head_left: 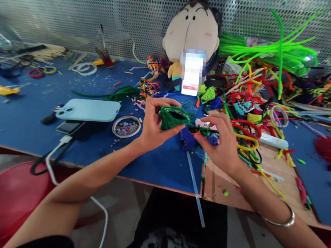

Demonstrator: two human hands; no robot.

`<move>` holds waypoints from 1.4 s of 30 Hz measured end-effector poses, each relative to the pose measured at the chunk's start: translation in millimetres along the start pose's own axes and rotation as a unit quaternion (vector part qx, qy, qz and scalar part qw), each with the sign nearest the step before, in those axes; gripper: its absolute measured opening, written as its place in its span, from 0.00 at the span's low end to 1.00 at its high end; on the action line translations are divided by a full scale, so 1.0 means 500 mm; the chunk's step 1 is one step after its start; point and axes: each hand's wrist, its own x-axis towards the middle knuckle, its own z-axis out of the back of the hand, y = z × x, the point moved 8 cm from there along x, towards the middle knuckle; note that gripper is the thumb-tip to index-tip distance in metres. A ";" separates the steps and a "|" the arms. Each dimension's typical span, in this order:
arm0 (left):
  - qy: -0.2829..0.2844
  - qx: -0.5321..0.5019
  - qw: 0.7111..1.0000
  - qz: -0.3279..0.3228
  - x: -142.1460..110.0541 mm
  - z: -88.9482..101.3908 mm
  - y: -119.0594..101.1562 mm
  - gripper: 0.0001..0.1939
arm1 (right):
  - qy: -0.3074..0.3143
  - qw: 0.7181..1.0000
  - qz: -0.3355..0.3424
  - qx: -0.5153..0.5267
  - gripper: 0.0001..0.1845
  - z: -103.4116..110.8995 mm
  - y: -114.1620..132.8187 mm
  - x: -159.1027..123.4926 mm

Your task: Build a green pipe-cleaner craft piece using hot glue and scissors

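Observation:
My left hand [156,125] is closed around a dark green fuzzy pouch-like piece [171,121], thumb below and fingers above. The piece has a dark hollow opening facing me. To its right, my right hand [222,141] is curled, with a gap between thumb and fingertips. A thin pale sliver shows by its fingertips; whether it is held is unclear. Beneath and between my hands lies a blue glue gun [187,140], partly hidden. A clear glue stick [195,188] juts from it past the table's front edge. A small orange bit shows near my right thumb.
A lit phone [191,74] leans against a plush doll [189,31]. Left are a light blue phone [89,110] and a round dish of beads [126,127]. Coloured pipe cleaners [258,89] clutter the right. A perforated metal panel [90,16] stands behind; a red stool [13,196] sits lower left.

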 end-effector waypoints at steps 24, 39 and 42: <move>0.125 -0.155 0.957 0.209 -0.056 -0.072 0.031 0.13 | 0.010 0.999 0.032 0.023 0.12 -0.009 -0.008 -0.004; 0.107 -0.194 0.961 0.168 -0.055 -0.078 0.022 0.07 | 0.043 0.997 0.008 0.067 0.12 -0.014 -0.008 -0.001; 0.106 -0.186 0.964 0.161 -0.055 -0.080 0.016 0.07 | 0.034 0.995 0.014 0.093 0.13 -0.014 -0.004 -0.003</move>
